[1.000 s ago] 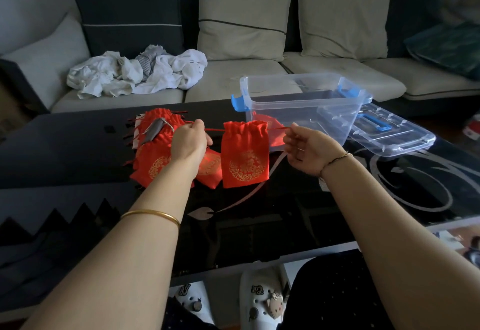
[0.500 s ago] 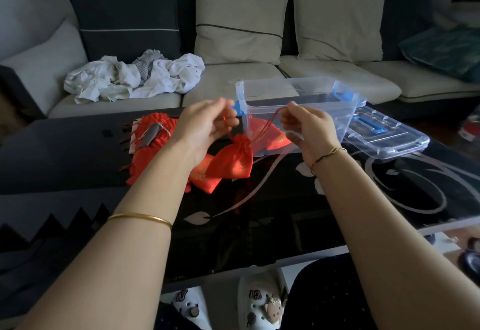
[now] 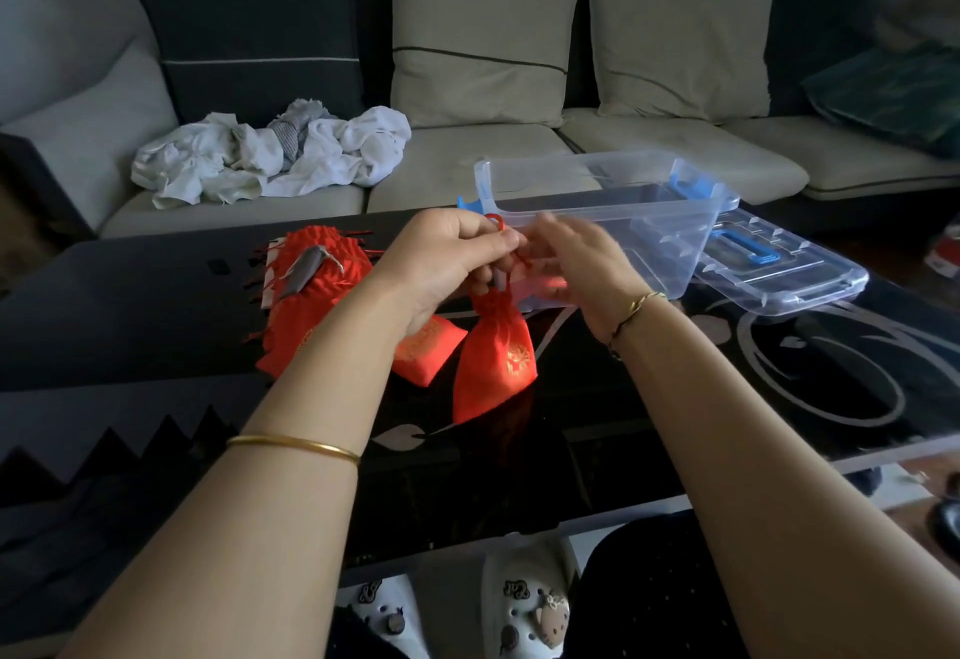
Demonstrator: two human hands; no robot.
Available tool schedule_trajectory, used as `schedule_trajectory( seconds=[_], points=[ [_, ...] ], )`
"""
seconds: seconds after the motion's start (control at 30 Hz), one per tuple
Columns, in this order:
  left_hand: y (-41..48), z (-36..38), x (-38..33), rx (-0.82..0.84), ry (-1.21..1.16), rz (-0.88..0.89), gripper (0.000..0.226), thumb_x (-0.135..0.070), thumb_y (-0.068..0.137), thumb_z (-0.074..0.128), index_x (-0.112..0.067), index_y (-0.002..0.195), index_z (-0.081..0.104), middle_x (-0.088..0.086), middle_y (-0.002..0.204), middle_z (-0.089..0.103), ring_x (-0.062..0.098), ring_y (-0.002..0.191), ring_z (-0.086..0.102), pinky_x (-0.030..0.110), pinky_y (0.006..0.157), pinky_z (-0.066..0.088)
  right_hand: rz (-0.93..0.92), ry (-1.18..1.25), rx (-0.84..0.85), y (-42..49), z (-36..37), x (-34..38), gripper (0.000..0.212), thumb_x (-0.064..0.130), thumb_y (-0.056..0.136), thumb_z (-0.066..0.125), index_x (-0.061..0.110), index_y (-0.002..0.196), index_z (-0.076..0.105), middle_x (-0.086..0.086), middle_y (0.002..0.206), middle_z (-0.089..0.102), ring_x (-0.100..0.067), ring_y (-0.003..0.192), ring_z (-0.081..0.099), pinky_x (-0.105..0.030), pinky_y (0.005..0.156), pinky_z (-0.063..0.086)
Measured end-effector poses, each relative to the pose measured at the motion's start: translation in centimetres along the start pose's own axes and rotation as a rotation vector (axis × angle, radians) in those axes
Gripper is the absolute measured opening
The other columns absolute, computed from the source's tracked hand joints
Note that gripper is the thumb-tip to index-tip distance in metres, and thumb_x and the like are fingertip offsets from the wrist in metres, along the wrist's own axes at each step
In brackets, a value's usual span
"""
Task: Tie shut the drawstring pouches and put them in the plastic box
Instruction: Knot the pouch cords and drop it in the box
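Left hand (image 3: 447,263): fingers curled, pinching the red drawstring (image 3: 496,220) of a red pouch (image 3: 493,362), which hangs gathered over the black surface (image 3: 727,398). Right hand (image 3: 582,269) meets it from 3 o'clock. It is blurred, so we cannot tell its grip. We note the clear plastic box (image 3: 665,237) at the pouch's 1 o'clock and the pouch pile (image 3: 306,305) at 9 o'clock.

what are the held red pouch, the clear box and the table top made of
Pouch: likely satin-like fabric; soft sheen, gathered folds, gold motif. Box: rigid clear plastic, glossy, with see-through walls. Table top: probably black glass or lacquer; it reflects the pouch's red.
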State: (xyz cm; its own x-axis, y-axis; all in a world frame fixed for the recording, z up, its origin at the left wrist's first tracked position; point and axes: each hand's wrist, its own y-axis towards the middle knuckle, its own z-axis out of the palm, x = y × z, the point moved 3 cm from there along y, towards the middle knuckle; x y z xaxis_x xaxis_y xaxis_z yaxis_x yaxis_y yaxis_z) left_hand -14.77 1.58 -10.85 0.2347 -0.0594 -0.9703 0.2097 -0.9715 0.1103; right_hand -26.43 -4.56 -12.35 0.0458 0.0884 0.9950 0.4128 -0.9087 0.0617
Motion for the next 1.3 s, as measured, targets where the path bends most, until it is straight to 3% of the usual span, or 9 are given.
schedule_trajectory(
  seconds=[0.2, 0.33, 0.47, 0.6, 0.7, 0.8, 1.0, 1.13, 1.3],
  points=[
    [0.1, -0.4, 0.4, -0.013, -0.049, -0.024, 0.016, -0.011, 0.091, 0.058, -0.016, 0.082, 0.069, -0.010, 0.057, 0.063, 0.000, 0.049, 0.050, 0.012, 0.050, 0.044, 0.021, -0.013, 0.099, 0.2, 0.6, -1.1, 0.025, 0.022, 0.097, 0.047, 0.004, 0.085, 0.057, -0.016, 0.081, 0.052, -0.025, 0.079, 0.040, -0.028, 0.061, 0.031],
    [0.1, -0.7, 0.8, -0.090, -0.115, -0.049, 0.018, -0.004, 0.090, 0.057, -0.014, 0.080, 0.068, -0.008, 0.057, 0.068, 0.000, 0.051, 0.060, 0.013, 0.052, 0.049, 0.049, 0.081, 0.149, 0.4, -0.1, -0.9, 0.020, 0.016, 0.094, 0.051, 0.004, 0.081, 0.058, -0.013, 0.078, 0.054, -0.026, 0.077, 0.045, -0.034, 0.068, 0.041],
    [0.1, -0.7, 0.7, -0.069, -0.122, -0.033, 0.021, 0.006, 0.086, 0.058, -0.011, 0.078, 0.066, -0.003, 0.065, 0.068, 0.003, 0.056, 0.060, 0.015, 0.059, 0.052, 0.088, -0.225, 0.259, -0.4, -0.3, -1.0, 0.015, 0.016, 0.092, 0.052, 0.008, 0.082, 0.060, -0.012, 0.082, 0.059, -0.020, 0.079, 0.052, -0.025, 0.064, 0.047],
    [0.0, -0.2, 0.3, 0.002, 0.070, 0.080, 0.024, 0.008, 0.084, 0.060, -0.015, 0.084, 0.068, 0.000, 0.084, 0.066, 0.006, 0.074, 0.061, 0.015, 0.070, 0.053, 0.012, -0.008, 0.069, 0.5, -0.1, -1.0, 0.028, -0.005, 0.089, 0.037, 0.011, 0.081, 0.058, -0.007, 0.078, 0.060, -0.018, 0.073, 0.055, -0.030, 0.067, 0.044],
    [0.1, 0.1, 0.0, -0.026, 0.356, 0.279, 0.027, 0.006, 0.084, 0.060, -0.016, 0.097, 0.067, -0.008, 0.085, 0.064, 0.001, 0.074, 0.057, 0.010, 0.073, 0.047, 0.018, 0.032, 0.137, 0.6, 0.4, -1.4, 0.025, -0.003, 0.091, 0.040, 0.008, 0.099, 0.060, -0.005, 0.076, 0.060, -0.013, 0.064, 0.056, -0.028, 0.064, 0.042],
    [0.2, 0.2, 0.1, -0.129, 0.559, 0.414, 0.034, 0.004, 0.083, 0.059, -0.019, 0.106, 0.067, -0.007, 0.079, 0.060, 0.002, 0.068, 0.053, 0.019, 0.075, 0.046, 0.048, -0.008, 0.202, 0.5, 0.8, -2.0, 0.029, 0.000, 0.093, 0.038, 0.002, 0.112, 0.060, -0.006, 0.079, 0.062, -0.012, 0.060, 0.058, -0.024, 0.058, 0.040],
    [-0.2, 0.2, 0.1, -0.239, 0.596, 0.500, 0.040, 0.001, 0.081, 0.061, -0.021, 0.113, 0.065, -0.008, 0.083, 0.066, 0.010, 0.077, 0.058, 0.033, 0.082, 0.050, 0.160, 0.161, 0.396, -0.1, 1.2, -2.2, 0.015, 0.015, 0.094, 0.048, 0.011, 0.090, 0.062, -0.001, 0.075, 0.066, -0.012, 0.066, 0.060, -0.027, 0.067, 0.045],
    [0.0, -0.2, 0.4, -0.275, 0.542, 0.457, 0.040, 0.000, 0.079, 0.064, -0.023, 0.112, 0.067, -0.007, 0.083, 0.066, 0.011, 0.083, 0.061, 0.028, 0.084, 0.050, 0.161, 0.201, 0.421, -0.1, 1.0, -2.2, 0.016, 0.017, 0.094, 0.049, 0.011, 0.090, 0.063, -0.003, 0.080, 0.066, -0.014, 0.072, 0.061, -0.028, 0.072, 0.046],
    [0.4, -0.8, 1.1, -0.238, 0.383, 0.344, 0.020, -0.001, 0.081, 0.067, -0.015, 0.096, 0.071, 0.001, 0.080, 0.065, 0.001, 0.068, 0.058, 0.009, 0.072, 0.044, 0.135, 0.144, 0.237, 0.4, 0.2, -2.2, 0.024, 0.023, 0.099, 0.041, 0.005, 0.101, 0.058, -0.006, 0.084, 0.065, -0.017, 0.071, 0.057, -0.026, 0.063, 0.043]
  ],
)
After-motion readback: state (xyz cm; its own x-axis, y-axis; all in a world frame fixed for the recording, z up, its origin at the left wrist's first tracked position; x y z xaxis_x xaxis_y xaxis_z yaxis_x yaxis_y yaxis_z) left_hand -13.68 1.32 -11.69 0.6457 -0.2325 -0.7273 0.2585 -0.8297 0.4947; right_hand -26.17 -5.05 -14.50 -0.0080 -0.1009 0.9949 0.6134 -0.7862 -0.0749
